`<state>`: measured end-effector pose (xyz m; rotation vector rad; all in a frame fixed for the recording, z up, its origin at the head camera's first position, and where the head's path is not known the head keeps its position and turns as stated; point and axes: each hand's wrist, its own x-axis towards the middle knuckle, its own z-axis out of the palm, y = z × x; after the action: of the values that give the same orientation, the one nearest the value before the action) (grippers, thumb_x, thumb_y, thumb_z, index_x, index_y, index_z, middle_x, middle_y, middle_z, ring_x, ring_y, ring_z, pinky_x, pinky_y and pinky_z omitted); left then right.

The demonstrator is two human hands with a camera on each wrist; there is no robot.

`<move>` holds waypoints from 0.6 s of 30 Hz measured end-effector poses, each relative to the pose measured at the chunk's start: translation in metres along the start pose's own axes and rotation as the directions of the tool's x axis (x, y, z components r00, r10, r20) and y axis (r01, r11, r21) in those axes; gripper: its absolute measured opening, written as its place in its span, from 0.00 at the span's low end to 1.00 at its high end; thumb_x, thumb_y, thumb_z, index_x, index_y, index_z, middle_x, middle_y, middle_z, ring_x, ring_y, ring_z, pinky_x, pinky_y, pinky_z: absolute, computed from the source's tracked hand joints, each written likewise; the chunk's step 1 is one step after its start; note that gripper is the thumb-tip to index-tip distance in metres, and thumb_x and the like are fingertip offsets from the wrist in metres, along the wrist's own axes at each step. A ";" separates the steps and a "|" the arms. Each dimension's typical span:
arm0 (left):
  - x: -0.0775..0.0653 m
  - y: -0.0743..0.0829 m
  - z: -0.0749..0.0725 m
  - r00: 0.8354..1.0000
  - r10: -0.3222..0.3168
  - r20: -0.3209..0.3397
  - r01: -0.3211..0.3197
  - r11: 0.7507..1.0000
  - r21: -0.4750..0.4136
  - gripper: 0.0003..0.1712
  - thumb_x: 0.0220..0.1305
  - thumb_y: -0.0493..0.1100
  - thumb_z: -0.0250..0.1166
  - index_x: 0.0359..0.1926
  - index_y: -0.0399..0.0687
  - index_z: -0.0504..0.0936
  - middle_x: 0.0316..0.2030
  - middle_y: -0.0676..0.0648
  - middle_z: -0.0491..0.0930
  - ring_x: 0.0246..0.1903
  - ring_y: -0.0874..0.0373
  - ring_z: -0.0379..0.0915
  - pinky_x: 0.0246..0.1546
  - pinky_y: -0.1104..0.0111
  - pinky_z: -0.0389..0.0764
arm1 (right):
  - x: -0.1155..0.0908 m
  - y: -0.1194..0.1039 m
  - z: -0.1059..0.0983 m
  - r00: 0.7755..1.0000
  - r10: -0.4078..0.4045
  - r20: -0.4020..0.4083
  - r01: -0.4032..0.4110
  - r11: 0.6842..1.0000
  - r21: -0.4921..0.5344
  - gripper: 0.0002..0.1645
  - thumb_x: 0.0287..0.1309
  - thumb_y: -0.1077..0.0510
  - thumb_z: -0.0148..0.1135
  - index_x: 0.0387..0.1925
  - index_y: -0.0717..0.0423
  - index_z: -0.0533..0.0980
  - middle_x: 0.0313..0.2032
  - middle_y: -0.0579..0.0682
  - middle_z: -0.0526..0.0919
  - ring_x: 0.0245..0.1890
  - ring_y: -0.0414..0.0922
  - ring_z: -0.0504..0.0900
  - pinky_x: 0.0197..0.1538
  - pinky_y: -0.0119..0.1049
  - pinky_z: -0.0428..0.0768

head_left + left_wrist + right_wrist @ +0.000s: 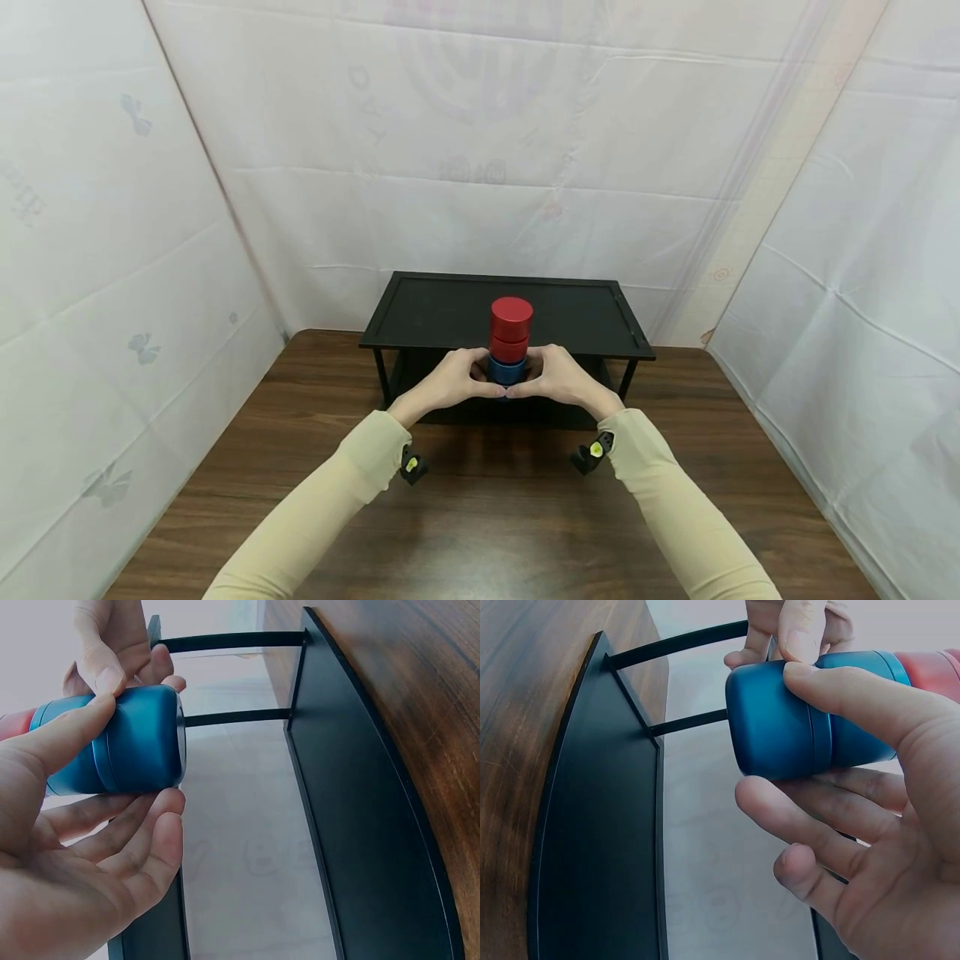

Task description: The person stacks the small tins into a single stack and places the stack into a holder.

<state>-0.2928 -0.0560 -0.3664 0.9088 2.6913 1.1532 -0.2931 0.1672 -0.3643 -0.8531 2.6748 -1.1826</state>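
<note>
A red canister (512, 321) stands upright on a blue canister (506, 371) in the head view, one stacked above the other. From the left, my left hand (453, 377) grips the blue one, thumb across its near side and fingers behind. My right hand (562, 379) holds it the same way from the right, and the two thumb tips meet at its front. In the left wrist view the blue canister (146, 735) shows a seam round its middle, its bottom sticking out past the fingers. Part of the red canister (930, 671) appears at the right wrist view's edge.
Behind the hands, a low black two-tier shelf (442, 308) with thin legs stands on the brown wooden table (495, 517). Its lower board (345, 787) is seen close by in the left wrist view. White sheets (480, 208) hang at the back and both sides.
</note>
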 end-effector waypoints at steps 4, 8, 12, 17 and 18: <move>0.001 0.000 -0.001 1.000 0.007 0.005 -0.007 1.000 0.003 0.27 0.57 0.48 0.71 0.54 0.42 0.77 0.41 0.45 0.82 0.36 0.58 0.76 0.40 0.69 0.80 | 0.000 -0.001 -0.001 1.000 0.001 0.003 -0.001 1.000 0.004 0.32 0.50 0.51 0.73 0.56 0.56 0.75 0.42 0.53 0.86 0.31 0.41 0.83 0.40 0.34 0.82; 0.002 0.002 -0.002 1.000 0.008 0.012 -0.008 1.000 -0.001 0.26 0.57 0.48 0.71 0.54 0.42 0.77 0.40 0.45 0.82 0.35 0.60 0.76 0.39 0.69 0.80 | -0.001 -0.002 -0.003 1.000 0.000 0.011 0.000 1.000 0.018 0.31 0.50 0.52 0.73 0.55 0.56 0.76 0.42 0.53 0.86 0.29 0.40 0.84 0.38 0.34 0.83; 0.002 0.004 -0.005 1.000 0.011 0.011 -0.010 1.000 -0.005 0.26 0.57 0.48 0.71 0.54 0.43 0.77 0.41 0.45 0.83 0.35 0.59 0.77 0.40 0.69 0.80 | 0.000 -0.004 -0.006 1.000 -0.002 0.014 0.002 1.000 0.022 0.30 0.51 0.52 0.73 0.55 0.56 0.76 0.41 0.54 0.86 0.29 0.42 0.85 0.37 0.35 0.83; 0.004 0.006 -0.008 1.000 0.020 0.013 -0.020 1.000 -0.002 0.26 0.57 0.48 0.71 0.54 0.43 0.77 0.41 0.45 0.83 0.35 0.59 0.78 0.40 0.69 0.80 | 0.001 -0.007 -0.009 1.000 0.005 0.010 -0.005 1.000 0.022 0.31 0.51 0.52 0.73 0.56 0.57 0.75 0.42 0.56 0.86 0.29 0.43 0.85 0.37 0.35 0.83; 0.004 0.007 -0.008 1.000 0.024 0.013 -0.024 1.000 -0.003 0.26 0.57 0.48 0.71 0.54 0.43 0.77 0.41 0.45 0.83 0.35 0.59 0.78 0.40 0.69 0.80 | 0.001 -0.007 -0.009 1.000 0.005 0.010 -0.005 1.000 0.027 0.31 0.51 0.52 0.73 0.56 0.57 0.75 0.42 0.56 0.86 0.29 0.44 0.85 0.37 0.37 0.83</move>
<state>-0.2951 -0.0553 -0.3552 0.9474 2.6750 1.1507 -0.2932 0.1689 -0.3527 -0.8459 2.6458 -1.2069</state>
